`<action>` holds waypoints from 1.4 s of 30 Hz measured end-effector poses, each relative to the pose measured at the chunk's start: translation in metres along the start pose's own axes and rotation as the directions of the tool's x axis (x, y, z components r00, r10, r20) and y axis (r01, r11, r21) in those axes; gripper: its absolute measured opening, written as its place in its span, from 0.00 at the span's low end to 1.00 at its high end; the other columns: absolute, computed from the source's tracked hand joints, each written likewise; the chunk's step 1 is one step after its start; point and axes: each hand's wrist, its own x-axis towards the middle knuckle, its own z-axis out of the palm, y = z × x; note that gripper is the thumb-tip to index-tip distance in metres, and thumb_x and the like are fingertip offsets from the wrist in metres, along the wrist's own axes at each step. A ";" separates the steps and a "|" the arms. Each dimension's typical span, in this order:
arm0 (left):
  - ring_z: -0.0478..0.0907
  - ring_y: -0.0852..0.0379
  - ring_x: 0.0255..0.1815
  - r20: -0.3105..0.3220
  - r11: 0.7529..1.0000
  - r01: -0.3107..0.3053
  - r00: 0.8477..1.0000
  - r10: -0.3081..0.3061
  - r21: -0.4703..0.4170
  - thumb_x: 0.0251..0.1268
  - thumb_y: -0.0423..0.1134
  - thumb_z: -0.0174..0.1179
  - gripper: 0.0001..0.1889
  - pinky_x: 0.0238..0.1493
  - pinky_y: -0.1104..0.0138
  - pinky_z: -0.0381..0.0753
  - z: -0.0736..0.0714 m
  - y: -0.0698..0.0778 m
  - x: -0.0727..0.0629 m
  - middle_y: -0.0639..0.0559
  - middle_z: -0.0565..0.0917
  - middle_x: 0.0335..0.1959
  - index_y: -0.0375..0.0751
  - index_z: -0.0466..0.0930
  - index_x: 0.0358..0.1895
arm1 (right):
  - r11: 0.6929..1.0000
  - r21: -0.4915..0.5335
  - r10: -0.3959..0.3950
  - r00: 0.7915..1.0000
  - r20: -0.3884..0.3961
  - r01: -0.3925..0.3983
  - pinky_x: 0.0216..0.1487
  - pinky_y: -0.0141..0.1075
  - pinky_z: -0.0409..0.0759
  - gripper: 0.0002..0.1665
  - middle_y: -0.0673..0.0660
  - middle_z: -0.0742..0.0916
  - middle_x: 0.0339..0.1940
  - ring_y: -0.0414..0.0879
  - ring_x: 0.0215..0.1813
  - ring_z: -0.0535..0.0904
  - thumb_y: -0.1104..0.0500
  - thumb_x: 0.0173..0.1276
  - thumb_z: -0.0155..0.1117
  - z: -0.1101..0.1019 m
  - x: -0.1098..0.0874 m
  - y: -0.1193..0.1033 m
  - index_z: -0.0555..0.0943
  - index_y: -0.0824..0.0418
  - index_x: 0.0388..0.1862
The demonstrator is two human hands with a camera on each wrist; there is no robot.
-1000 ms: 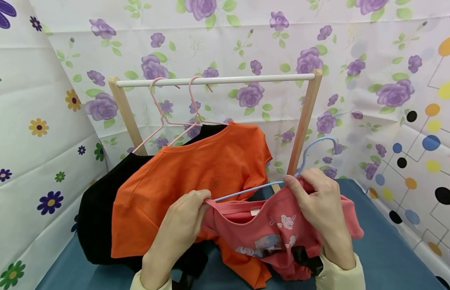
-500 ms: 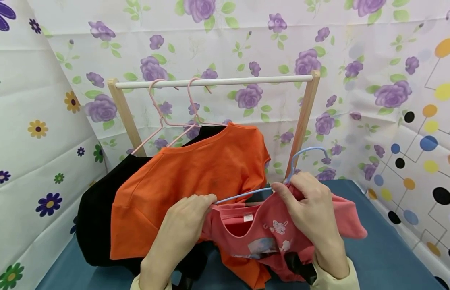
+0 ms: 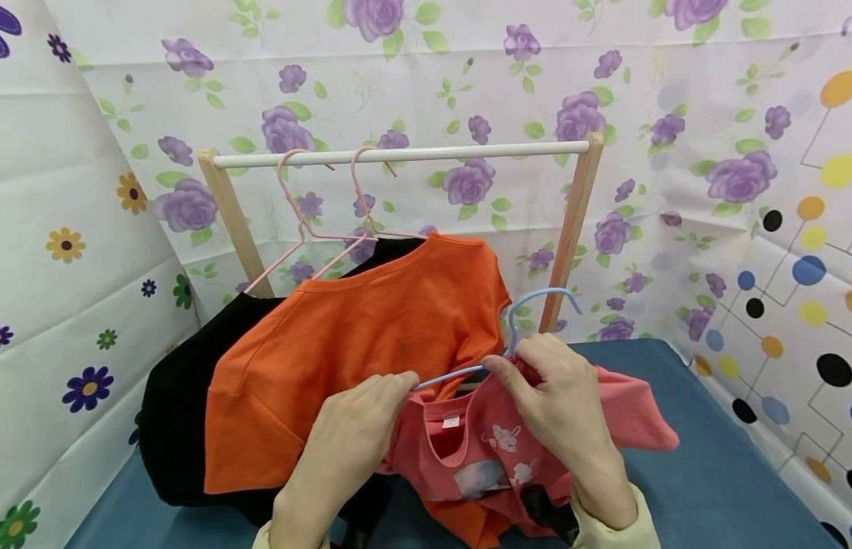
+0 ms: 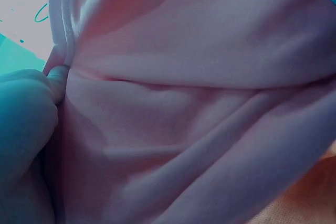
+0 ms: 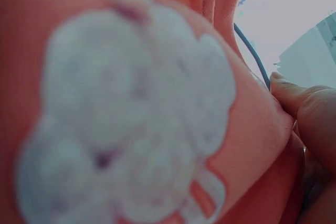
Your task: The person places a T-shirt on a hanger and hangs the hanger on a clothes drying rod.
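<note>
A coral-pink shirt (image 3: 480,442) with a printed front and white neck tag hangs between both hands in the head view. A blue clothes hanger (image 3: 449,377) runs along its neckline, hook upward at the right. My left hand (image 3: 357,427) pinches the shirt's left shoulder edge by the hanger's arm. My right hand (image 3: 559,404) grips the gathered shirt and the hanger just below the hook. In the left wrist view, the shirt's cloth (image 4: 157,114) fills most of the picture, thumb at its edge. In the right wrist view, a white print (image 5: 136,114) lies close, with the thumb beside the dark hanger wire.
Behind stands a rack with a white rail (image 3: 412,154) and wooden posts. An orange shirt (image 3: 357,343) and a black garment (image 3: 185,412) hang at its left on pink hangers (image 3: 360,191). A blue cloth (image 3: 700,450) covers the table. Patterned sheets (image 3: 467,76) surround it.
My right hand has moved left and slightly down, carrying the hanger's hook along. The gap between the hands has narrowed, and the shirt's neckline has drawn together. The left hand has shifted slightly right.
</note>
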 end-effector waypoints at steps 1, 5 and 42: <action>0.72 0.63 0.29 -0.003 1.000 0.000 1.000 0.000 0.004 0.70 0.33 0.58 0.13 0.30 0.71 0.78 0.000 0.000 0.000 0.58 0.80 0.34 0.46 0.74 0.55 | 1.000 0.000 -0.004 1.000 0.000 0.004 0.23 0.31 0.60 0.20 0.40 0.65 0.18 0.35 0.24 0.62 0.45 0.63 0.70 0.001 0.000 -0.001 0.70 0.46 0.20; 0.72 0.62 0.28 -0.034 1.000 -0.013 0.999 0.013 0.004 0.77 0.37 0.50 0.09 0.29 0.71 0.78 0.002 0.002 0.000 0.58 0.79 0.32 0.45 0.74 0.54 | 1.000 0.015 -0.027 1.000 -0.014 0.027 0.21 0.31 0.59 0.23 0.41 0.64 0.18 0.35 0.22 0.60 0.40 0.65 0.65 0.008 0.000 -0.006 0.68 0.47 0.18; 0.80 0.60 0.30 -0.132 0.990 0.127 0.982 -0.134 -0.058 0.65 0.34 0.64 0.13 0.32 0.65 0.82 -0.004 -0.023 -0.006 0.53 0.84 0.37 0.42 0.78 0.52 | 0.997 0.042 -0.068 0.987 0.148 0.062 0.27 0.32 0.71 0.08 0.38 0.81 0.28 0.33 0.26 0.72 0.59 0.59 0.74 -0.001 0.000 0.033 0.85 0.48 0.35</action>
